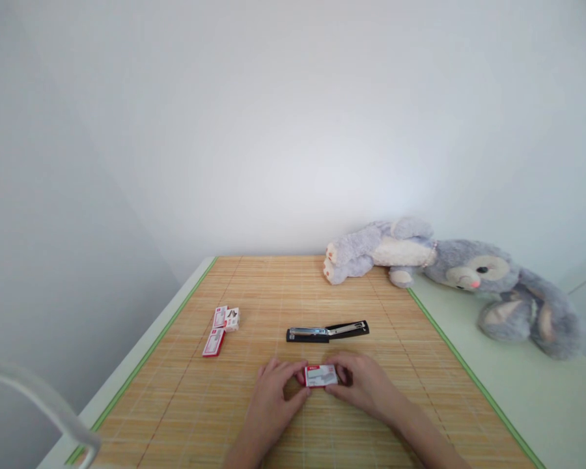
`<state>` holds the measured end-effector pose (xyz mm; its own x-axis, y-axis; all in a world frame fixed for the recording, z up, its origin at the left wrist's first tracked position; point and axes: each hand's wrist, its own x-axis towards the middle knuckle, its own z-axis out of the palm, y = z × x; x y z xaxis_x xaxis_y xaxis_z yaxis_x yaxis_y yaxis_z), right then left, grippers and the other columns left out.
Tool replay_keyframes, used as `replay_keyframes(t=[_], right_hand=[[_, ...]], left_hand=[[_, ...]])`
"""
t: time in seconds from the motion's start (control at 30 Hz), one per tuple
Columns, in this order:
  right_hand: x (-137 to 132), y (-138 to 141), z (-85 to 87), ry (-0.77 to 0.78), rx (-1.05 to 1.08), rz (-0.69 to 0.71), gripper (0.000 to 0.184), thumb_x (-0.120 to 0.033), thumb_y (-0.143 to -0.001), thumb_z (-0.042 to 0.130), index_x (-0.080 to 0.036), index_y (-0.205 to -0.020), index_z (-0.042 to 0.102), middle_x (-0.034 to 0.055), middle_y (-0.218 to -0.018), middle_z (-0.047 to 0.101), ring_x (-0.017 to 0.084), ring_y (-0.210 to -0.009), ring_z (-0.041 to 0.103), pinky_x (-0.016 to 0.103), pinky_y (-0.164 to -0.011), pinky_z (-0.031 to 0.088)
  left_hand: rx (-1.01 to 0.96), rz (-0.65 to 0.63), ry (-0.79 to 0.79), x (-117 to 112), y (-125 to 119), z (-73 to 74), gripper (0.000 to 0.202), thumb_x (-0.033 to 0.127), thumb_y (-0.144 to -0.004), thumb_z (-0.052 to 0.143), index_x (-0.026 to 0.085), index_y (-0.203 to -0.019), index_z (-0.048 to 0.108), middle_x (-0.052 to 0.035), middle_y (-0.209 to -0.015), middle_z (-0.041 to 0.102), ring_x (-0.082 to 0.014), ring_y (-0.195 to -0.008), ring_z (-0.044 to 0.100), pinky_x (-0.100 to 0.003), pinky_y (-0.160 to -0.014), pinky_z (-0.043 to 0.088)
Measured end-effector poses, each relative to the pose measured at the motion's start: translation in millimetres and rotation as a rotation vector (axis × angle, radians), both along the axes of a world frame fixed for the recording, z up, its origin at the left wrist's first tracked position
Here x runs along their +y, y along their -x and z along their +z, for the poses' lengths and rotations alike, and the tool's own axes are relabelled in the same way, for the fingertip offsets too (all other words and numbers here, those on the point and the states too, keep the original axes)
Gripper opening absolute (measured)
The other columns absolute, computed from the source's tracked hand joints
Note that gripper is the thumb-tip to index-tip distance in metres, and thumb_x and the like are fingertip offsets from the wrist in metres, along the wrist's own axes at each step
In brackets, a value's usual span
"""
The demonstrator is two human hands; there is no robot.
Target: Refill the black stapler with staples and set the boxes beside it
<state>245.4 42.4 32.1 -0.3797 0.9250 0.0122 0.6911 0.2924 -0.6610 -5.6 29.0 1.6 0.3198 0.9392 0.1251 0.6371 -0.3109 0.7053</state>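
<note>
Near the front of the bamboo mat, a small red and white staple box (321,376) is held between my two hands. The fingers of my left hand (277,393) pinch its left end, and my right hand (362,384) grips the right end. Just beyond the box lies a black stapler (328,331), opened out flat with its metal magazine showing. Off to the left, small boxes sit together: a red and white box (213,342), another red and white box (220,316) and a white box with a dark picture (232,320).
A grey plush rabbit (405,251) lies along the back right, partly on the bamboo mat (268,286). The mat has a green edge and covers much of the pale table (532,384). A white curved bar (43,397) stands at the lower left. Walls close off the back and left.
</note>
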Motion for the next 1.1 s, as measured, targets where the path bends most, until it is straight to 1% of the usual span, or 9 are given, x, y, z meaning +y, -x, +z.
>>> replay_keyframes(t=[0.1,0.17,0.23,0.3,0.4,0.5,0.67,0.8,1.1], right_hand=[[2,9,4.9,-0.013,-0.024,0.004,0.025,-0.033,-0.077,0.078,-0.028,-0.102,0.078,-0.0039,-0.074,0.068,0.016,-0.068,0.059,0.024,-0.063,0.034],[4,13,10.7,-0.029,-0.020,-0.003,0.035,-0.037,-0.077,0.080,-0.030,-0.112,0.078,-0.0030,-0.078,0.071,0.017,-0.070,0.062,0.025,-0.064,0.036],[7,17,16.5,-0.051,-0.024,0.023,0.036,-0.037,-0.082,0.077,-0.033,-0.118,0.077,-0.0023,-0.082,0.073,0.018,-0.074,0.064,0.025,-0.067,0.038],[10,23,20.2,-0.067,-0.060,0.081,0.026,-0.030,-0.087,0.071,-0.034,-0.111,0.080,-0.0016,-0.085,0.074,0.018,-0.077,0.065,0.025,-0.069,0.039],[15,33,21.6,-0.101,-0.143,0.149,0.022,-0.024,-0.088,0.067,-0.033,-0.102,0.082,-0.0008,-0.089,0.075,0.017,-0.081,0.066,0.025,-0.072,0.039],[20,38,22.5,-0.146,-0.196,0.159,0.018,-0.023,-0.088,0.067,-0.030,-0.098,0.081,-0.0010,-0.086,0.074,0.017,-0.079,0.065,0.025,-0.071,0.037],[32,34,26.8,-0.181,-0.164,0.075,0.016,-0.029,-0.095,0.061,-0.028,-0.099,0.077,-0.0013,-0.083,0.069,0.015,-0.076,0.060,0.025,-0.068,0.034],[39,30,24.5,-0.170,-0.150,0.061,0.013,-0.030,-0.093,0.065,-0.029,-0.094,0.077,-0.0023,-0.079,0.068,0.014,-0.072,0.058,0.025,-0.064,0.030],[43,32,19.6,-0.156,-0.156,0.067,0.010,-0.029,-0.090,0.067,-0.029,-0.091,0.077,-0.0033,-0.079,0.069,0.014,-0.071,0.057,0.025,-0.063,0.030]], left_hand=[[-0.048,-0.010,0.000,-1,3,-1.1,0.047,0.037,-0.086,0.078,0.037,-0.131,0.068,-0.0011,-0.109,0.076,-0.0262,-0.108,0.064,-0.044,-0.102,0.045],[-0.091,0.046,-0.019,4,6,-1.4,0.041,0.041,-0.089,0.074,0.033,-0.129,0.069,-0.0018,-0.104,0.075,-0.0241,-0.102,0.066,-0.041,-0.098,0.048],[-0.102,0.148,-0.074,16,11,-0.9,0.035,0.043,-0.094,0.066,0.028,-0.125,0.069,-0.0042,-0.105,0.073,-0.0235,-0.101,0.065,-0.040,-0.096,0.050],[-0.078,0.221,-0.138,36,15,0.3,0.039,0.042,-0.094,0.065,0.024,-0.129,0.066,-0.0081,-0.120,0.069,-0.0260,-0.114,0.062,-0.044,-0.103,0.047],[-0.034,0.194,-0.166,66,17,1.7,0.052,0.042,-0.084,0.077,0.028,-0.133,0.066,-0.0087,-0.142,0.060,-0.0297,-0.133,0.050,-0.050,-0.115,0.036],[0.001,0.124,-0.149,80,14,0.6,0.035,0.043,-0.079,0.082,0.033,-0.112,0.075,-0.0028,-0.141,0.063,-0.0292,-0.133,0.051,-0.050,-0.115,0.034],[0.030,0.072,-0.117,66,9,-4.8,0.030,0.046,-0.078,0.083,0.038,-0.106,0.078,0.0010,-0.138,0.067,-0.0294,-0.134,0.051,-0.049,-0.115,0.033],[0.041,0.075,-0.100,51,6,-7.2,0.031,0.049,-0.079,0.083,0.041,-0.109,0.077,0.0028,-0.139,0.066,-0.0298,-0.136,0.050,-0.050,-0.116,0.032],[0.037,0.092,-0.100,48,4,-4.3,0.029,0.051,-0.078,0.084,0.042,-0.105,0.077,0.0055,-0.136,0.067,-0.0284,-0.135,0.050,-0.049,-0.115,0.031]])
